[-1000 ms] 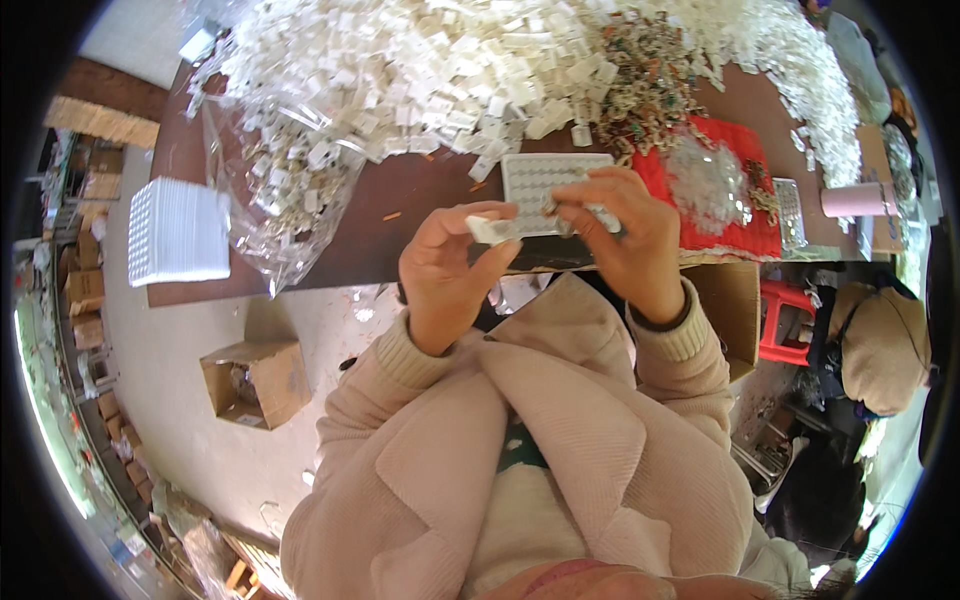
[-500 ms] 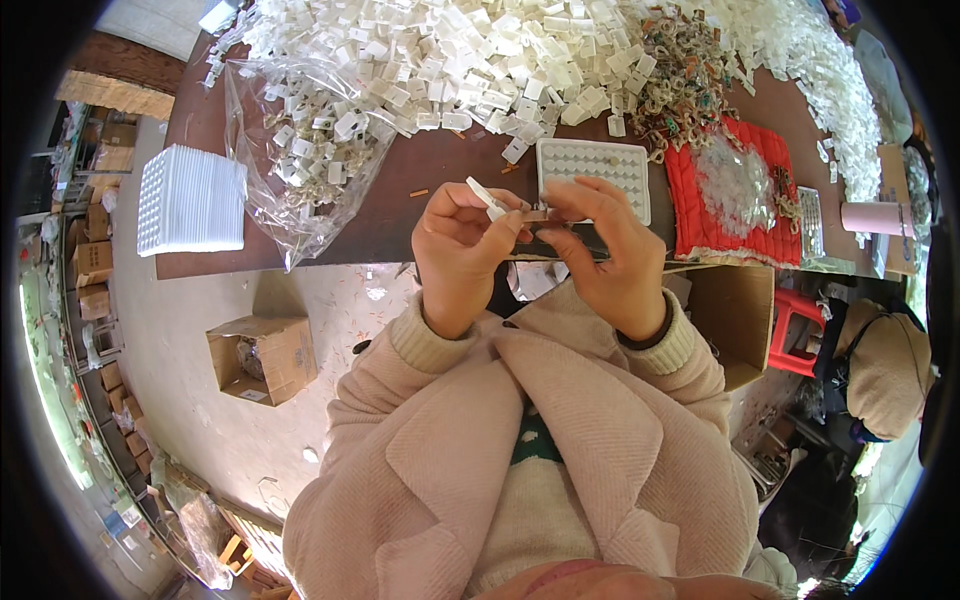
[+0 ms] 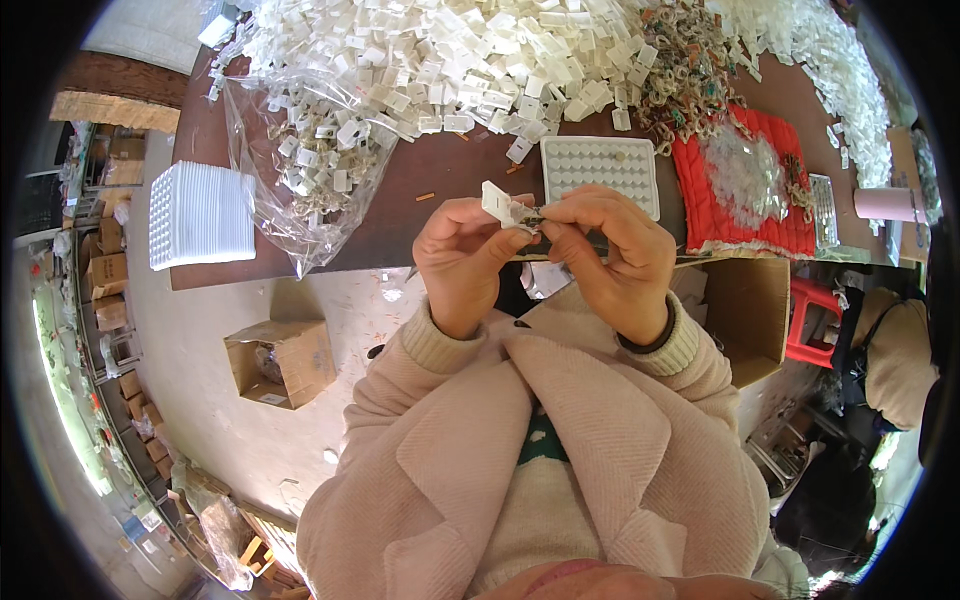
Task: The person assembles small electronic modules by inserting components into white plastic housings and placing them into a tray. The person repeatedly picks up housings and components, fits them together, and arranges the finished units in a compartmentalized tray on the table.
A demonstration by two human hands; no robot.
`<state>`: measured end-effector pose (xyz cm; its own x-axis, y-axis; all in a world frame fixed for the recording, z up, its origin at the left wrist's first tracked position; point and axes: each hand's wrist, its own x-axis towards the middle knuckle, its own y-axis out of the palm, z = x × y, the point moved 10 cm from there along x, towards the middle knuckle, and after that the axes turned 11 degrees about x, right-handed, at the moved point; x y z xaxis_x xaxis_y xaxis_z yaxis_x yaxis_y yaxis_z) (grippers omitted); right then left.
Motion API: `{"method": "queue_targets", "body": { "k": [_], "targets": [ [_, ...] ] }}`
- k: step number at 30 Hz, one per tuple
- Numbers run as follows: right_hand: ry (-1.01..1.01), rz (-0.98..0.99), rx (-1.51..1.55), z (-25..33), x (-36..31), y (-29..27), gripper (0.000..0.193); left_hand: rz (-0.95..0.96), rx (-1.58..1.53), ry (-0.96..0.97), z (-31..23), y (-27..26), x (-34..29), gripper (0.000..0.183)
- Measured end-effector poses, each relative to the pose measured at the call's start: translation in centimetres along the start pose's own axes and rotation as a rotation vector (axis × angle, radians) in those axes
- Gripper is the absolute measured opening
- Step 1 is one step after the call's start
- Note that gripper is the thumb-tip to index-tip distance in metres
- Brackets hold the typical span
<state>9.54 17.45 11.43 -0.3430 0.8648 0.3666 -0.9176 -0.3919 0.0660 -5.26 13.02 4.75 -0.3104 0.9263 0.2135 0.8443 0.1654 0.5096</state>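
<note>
Close to the table's front edge, my left hand point(image 3: 462, 262) grips a small white plastic case point(image 3: 497, 203) between thumb and fingers. The case is tilted, with its slotted face upward. My right hand point(image 3: 618, 255) is closed in a pinch at the case's right end. A small dark, shiny piece point(image 3: 525, 216) lies between the two sets of fingertips; its kind is too small to make out. Just behind my right hand lies a white tray point(image 3: 600, 170) with rows of round hollows.
Heaped white plastic cases point(image 3: 480, 65) cover the table's back, beside tangled strap-like pieces point(image 3: 685, 70). A clear bag point(image 3: 330, 190) of cases and stacked white trays point(image 3: 203, 215) are left. Right lies a red padded cloth point(image 3: 800, 200). Cardboard boxes point(image 3: 290, 360) stand below.
The white case has turned so its slotted face shows. My right fingers have come in closer and pinch at its end; the view has shifted slightly.
</note>
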Motion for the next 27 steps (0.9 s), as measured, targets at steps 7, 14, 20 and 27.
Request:
{"method": "queue_targets", "body": {
  "k": [7,14,20,27],
  "targets": [
    [0.059,0.034,0.046,-0.7,-0.1,0.3,0.017,0.008,0.085,0.085,-0.4,-0.1,-0.3,0.029],
    [0.205,0.065,0.247,-2.0,-0.6,1.0,0.018,-0.016,0.081,0.197,-1.1,-0.2,-0.5,0.029],
    [-0.090,0.043,-0.139,-0.3,-0.3,1.2,0.021,-0.125,0.136,0.145,-0.7,-0.1,-1.2,0.024],
    [0.108,-0.027,0.029,-2.6,-0.9,1.6,0.028,-0.228,0.124,0.105,-0.3,-0.3,-1.6,0.019]
  ]
}}
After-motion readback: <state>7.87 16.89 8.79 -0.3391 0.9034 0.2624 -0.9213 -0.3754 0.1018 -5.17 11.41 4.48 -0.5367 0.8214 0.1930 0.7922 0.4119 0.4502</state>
